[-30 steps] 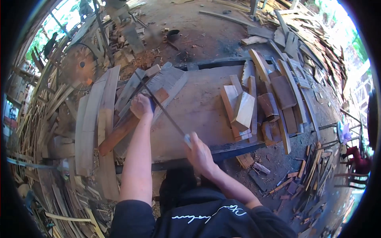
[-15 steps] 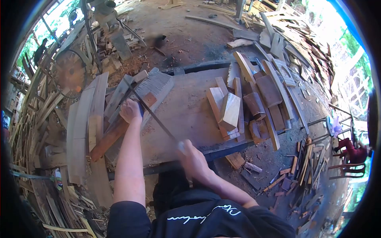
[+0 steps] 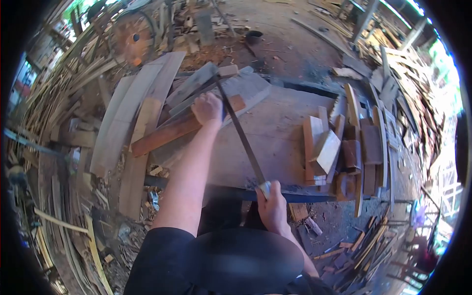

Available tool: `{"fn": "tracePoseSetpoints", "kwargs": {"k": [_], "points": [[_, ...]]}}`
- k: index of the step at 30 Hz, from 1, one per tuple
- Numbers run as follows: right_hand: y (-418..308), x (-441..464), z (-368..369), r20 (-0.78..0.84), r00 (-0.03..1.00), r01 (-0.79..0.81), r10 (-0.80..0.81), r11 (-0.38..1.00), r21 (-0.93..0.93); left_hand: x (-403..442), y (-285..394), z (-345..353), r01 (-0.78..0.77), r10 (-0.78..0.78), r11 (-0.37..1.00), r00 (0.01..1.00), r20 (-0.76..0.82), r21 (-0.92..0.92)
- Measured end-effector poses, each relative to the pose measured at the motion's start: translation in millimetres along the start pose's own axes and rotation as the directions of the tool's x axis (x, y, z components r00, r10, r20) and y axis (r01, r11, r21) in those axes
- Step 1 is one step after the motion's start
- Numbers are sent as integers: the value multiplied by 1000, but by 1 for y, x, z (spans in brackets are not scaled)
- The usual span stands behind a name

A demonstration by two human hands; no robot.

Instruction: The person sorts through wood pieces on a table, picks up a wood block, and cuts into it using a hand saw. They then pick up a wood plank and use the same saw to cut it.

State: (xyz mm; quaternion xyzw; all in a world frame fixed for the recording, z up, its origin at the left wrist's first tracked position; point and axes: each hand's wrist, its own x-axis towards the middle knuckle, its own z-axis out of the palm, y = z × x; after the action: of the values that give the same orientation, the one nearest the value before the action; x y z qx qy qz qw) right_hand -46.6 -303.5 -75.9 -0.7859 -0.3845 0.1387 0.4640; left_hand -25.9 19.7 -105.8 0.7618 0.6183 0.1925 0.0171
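Note:
My left hand [image 3: 207,108] is closed around a reddish-brown wooden bar [image 3: 169,133] lying slantwise at the left of the worktable [image 3: 270,128]. In my right hand [image 3: 273,206], near the table's front edge, is the light handle of a long, thin, dark blade [image 3: 243,135]. The blade runs up and to the left across the bar, just right of my left hand. Beneath the bar's far end is a wide grey board [image 3: 253,88]. Whether the blade has cut into the bar cannot be made out.
Wooden blocks [image 3: 325,152] and long strips are piled on the table's right side. Long planks [image 3: 132,105] lie at the left. A round saw blade [image 3: 133,38] stands at the back left. Offcuts [image 3: 361,241] litter the ground at the lower right.
The view has shifted, so the table and wood appear farther right. The dark blade now slants more steeply in view. Both hands keep their holds.

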Motion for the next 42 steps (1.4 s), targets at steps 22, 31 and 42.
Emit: {"fn": "tracePoseSetpoints", "kwargs": {"k": [22, 31, 42], "points": [[8, 56, 41, -49, 995, 87, -87, 996, -9, 0, -5, 10, -80, 77, 996, 991, -108, -26], [-3, -6, 1, 21, 998, -64, 64, 998, 14, 0, -3, 4, -69, 67, 996, 997, -41, -47], [6, -24, -9, 43, 994, -98, 97, 995, 16, 0, 0, -4, -19, 19, 1000, 999, 31, -22]]}}
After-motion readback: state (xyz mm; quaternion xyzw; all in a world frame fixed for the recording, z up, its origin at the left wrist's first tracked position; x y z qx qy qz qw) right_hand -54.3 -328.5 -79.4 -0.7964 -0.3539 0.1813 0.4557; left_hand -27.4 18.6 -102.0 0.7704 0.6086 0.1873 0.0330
